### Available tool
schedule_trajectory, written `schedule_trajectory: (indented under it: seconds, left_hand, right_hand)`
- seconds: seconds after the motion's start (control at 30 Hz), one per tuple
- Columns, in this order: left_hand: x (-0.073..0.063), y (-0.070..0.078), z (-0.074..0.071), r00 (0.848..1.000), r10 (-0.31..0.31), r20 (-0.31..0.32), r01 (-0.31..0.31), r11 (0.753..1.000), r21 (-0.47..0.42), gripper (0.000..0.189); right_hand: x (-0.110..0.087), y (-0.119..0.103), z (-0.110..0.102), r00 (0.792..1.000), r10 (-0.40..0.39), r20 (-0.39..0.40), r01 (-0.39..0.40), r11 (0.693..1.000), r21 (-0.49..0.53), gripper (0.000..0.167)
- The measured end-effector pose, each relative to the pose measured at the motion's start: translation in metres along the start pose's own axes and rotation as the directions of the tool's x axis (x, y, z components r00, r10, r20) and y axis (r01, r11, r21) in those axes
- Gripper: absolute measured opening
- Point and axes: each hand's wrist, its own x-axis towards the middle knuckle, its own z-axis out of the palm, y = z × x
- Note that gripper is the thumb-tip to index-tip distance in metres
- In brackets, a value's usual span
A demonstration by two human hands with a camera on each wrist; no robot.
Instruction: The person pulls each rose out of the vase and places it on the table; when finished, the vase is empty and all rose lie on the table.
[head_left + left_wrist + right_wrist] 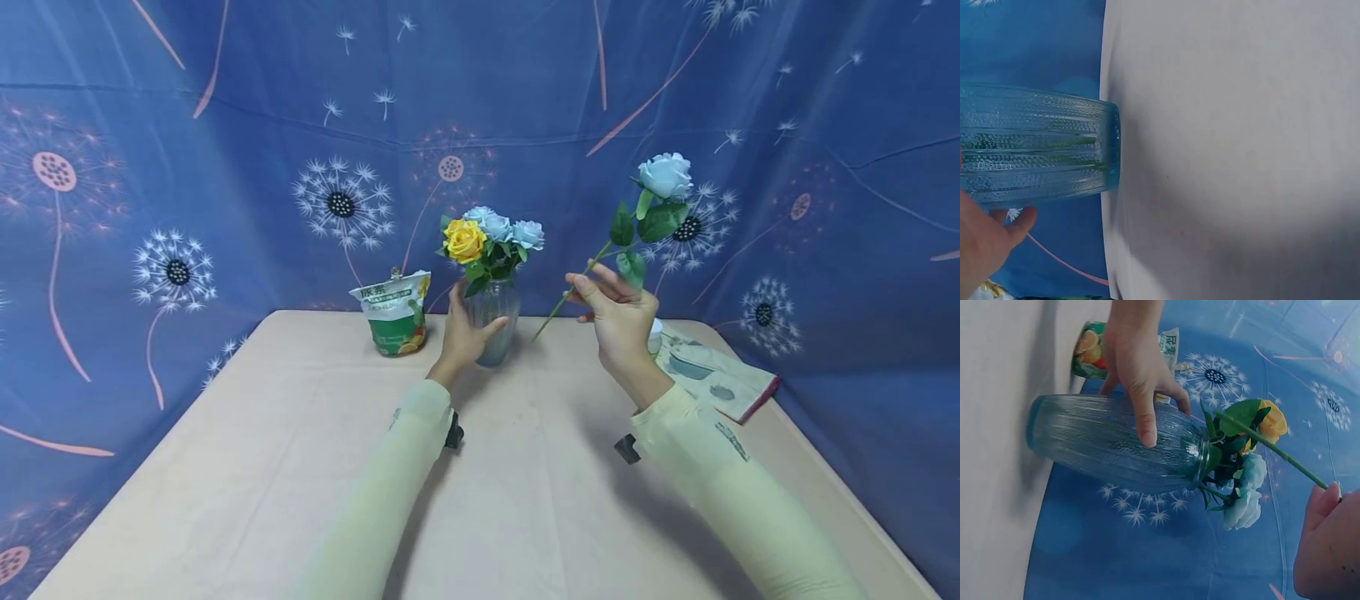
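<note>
A ribbed clear glass vase stands upright toward the back of the table, holding a yellow rose and several pale blue roses. My left hand grips its side, thumb across the front and fingers behind; the right wrist view shows the thumb on the glass. Green stems show through the vase wall. To the right, my right hand pinches the stem of another pale blue rose. That rose tilts, bloom up and right, its bare stem end pointing toward the vase.
Left of the vase stands a green and white pouch with fruit pictures. Behind my right hand lie a patterned cloth and a small white object. A blue dandelion-print curtain hangs behind the pale-covered table.
</note>
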Motion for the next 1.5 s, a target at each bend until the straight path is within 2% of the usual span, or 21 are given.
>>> schedule_trajectory:
  seconds: [0.13,0.27,0.37,0.6,0.77,0.83,0.9,1.17,1.37,1.5]
  left_hand:
    - [0.001,-0.002,-0.001,1.000,0.003,-0.004,-0.002,1.000,0.030,0.106]
    - [0.002,-0.005,-0.002,1.000,0.000,-0.014,0.001,0.999,0.050,0.107]
    - [0.002,-0.004,-0.002,1.000,-0.010,-0.011,0.011,0.998,0.068,0.108]
    - [0.003,-0.001,-0.003,1.000,0.007,0.000,-0.007,0.995,0.095,0.109]
    - [0.004,-0.001,-0.004,1.000,-0.002,0.005,0.001,0.996,0.088,0.109]
    - [0.004,-0.001,-0.004,1.000,-0.006,0.008,0.005,0.996,0.085,0.110]
    - [0.004,-0.001,-0.004,1.000,-0.011,0.011,0.010,0.996,0.085,0.110]
    - [0.002,0.002,-0.006,0.999,-0.044,0.025,0.042,0.996,0.085,0.110]
    - [0.002,0.005,-0.007,0.999,-0.027,0.031,0.025,0.997,0.070,0.108]
    - [0.003,0.005,-0.006,1.000,-0.013,0.027,0.011,0.997,0.076,0.108]
  right_hand:
    - [-0.007,-0.003,-0.012,0.990,0.124,0.060,-0.119,0.989,-0.090,0.029]
    - [-0.011,-0.004,-0.024,0.952,0.280,0.122,-0.247,0.941,-0.231,0.038]
    - [-0.014,-0.003,-0.034,0.923,0.355,0.149,-0.293,0.899,-0.327,0.042]
    - [-0.026,0.005,-0.059,0.869,0.462,0.179,-0.342,0.821,-0.457,0.029]
    - [-0.035,0.012,-0.071,0.808,0.554,0.200,-0.399,0.765,-0.505,0.050]
    - [-0.040,0.015,-0.074,0.786,0.585,0.200,-0.422,0.744,-0.518,0.054]
    - [-0.046,0.018,-0.077,0.766,0.611,0.201,-0.440,0.726,-0.528,0.050]
    - [-0.070,0.038,-0.079,0.654,0.722,0.227,-0.528,0.650,-0.547,0.045]
    - [-0.083,0.046,-0.081,0.597,0.766,0.238,-0.553,0.608,-0.570,0.051]
    - [-0.089,0.050,-0.082,0.560,0.786,0.263,-0.567,0.595,-0.569,0.049]
